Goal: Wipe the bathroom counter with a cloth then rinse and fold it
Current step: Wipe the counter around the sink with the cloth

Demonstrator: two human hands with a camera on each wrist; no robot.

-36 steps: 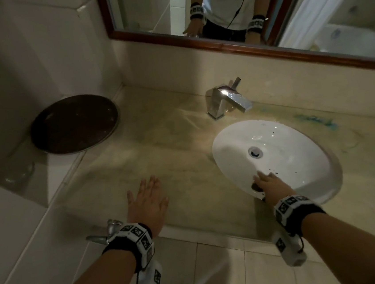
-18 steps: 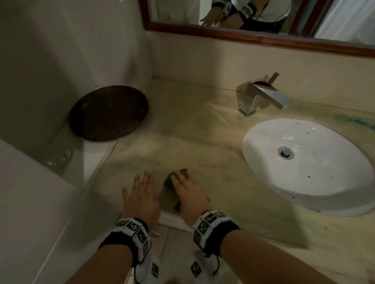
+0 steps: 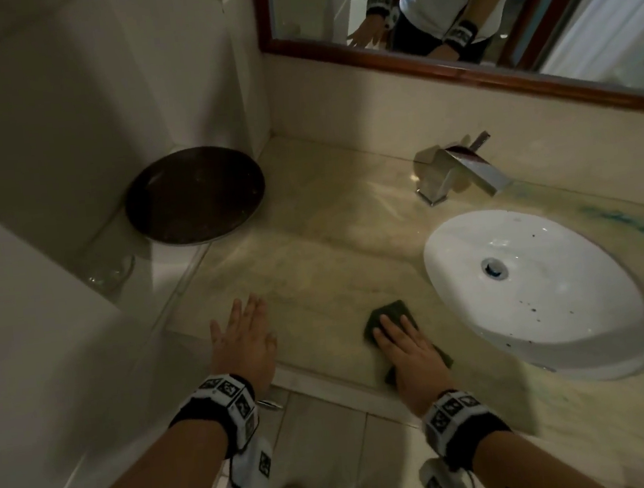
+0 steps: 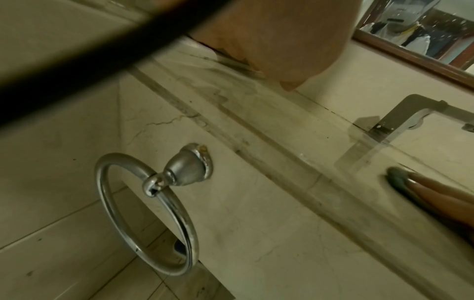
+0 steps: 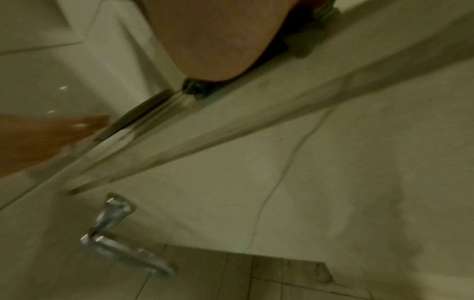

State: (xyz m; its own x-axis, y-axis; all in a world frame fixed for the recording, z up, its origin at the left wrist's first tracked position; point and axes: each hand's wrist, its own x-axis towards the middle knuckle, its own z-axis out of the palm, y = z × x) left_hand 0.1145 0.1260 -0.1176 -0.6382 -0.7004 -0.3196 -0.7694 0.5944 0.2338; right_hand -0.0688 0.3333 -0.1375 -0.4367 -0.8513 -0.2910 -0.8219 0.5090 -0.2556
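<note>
A dark green cloth [image 3: 389, 314] lies flat on the beige marble counter [image 3: 325, 251], near its front edge and left of the sink. My right hand [image 3: 400, 341] presses on the cloth with straight fingers, covering most of it. In the left wrist view the cloth [image 4: 396, 178] shows at the right under those fingertips. In the right wrist view the cloth [image 5: 195, 89] peeks out below my palm. My left hand [image 3: 244, 333] rests flat on the counter's front left corner, fingers spread, holding nothing.
A white oval sink [image 3: 531, 285] sits at the right, with a chrome faucet [image 3: 460, 171] behind it. Blue-green smears [image 3: 620, 220] mark the counter beyond the sink. A dark round tray [image 3: 194, 195] stands at the back left. A chrome towel ring [image 4: 151, 201] hangs below the counter front.
My right hand left the sink's rim, swept the cloth left beside my left hand, and has now slid it back right toward the sink. The left hand has stayed put.
</note>
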